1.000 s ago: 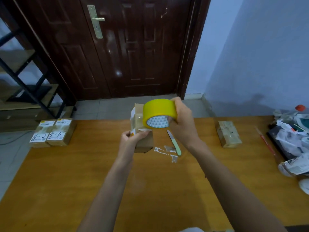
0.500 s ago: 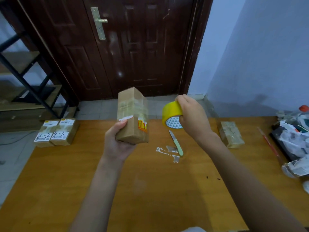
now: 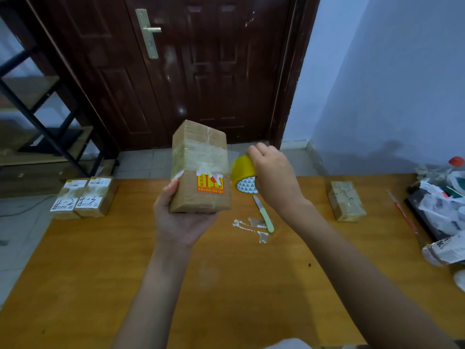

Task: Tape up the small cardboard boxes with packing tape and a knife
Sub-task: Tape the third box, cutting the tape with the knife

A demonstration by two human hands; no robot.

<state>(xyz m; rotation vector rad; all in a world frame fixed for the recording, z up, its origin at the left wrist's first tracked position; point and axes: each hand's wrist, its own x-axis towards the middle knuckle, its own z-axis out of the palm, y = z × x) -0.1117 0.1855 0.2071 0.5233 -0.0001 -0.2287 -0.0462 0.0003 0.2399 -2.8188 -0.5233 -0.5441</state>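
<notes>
My left hand holds a small cardboard box upright above the table, gripping its lower end. The box has clear tape wrapped round its middle and a red and yellow sticker on the side facing me. Just right of the box, my right hand grips a yellow roll of packing tape from above. A knife with a pale green handle lies on the wooden table below the roll, beside some torn tape scraps.
Two labelled boxes sit side by side at the table's far left corner. Another taped box lies at the right. A red stick and a heap of plastic bags fill the right edge. A dark door stands behind.
My left hand has raised the box and turned it upright, sticker side toward me. My right hand has drawn the tape roll away from the box, to the right and lower.
</notes>
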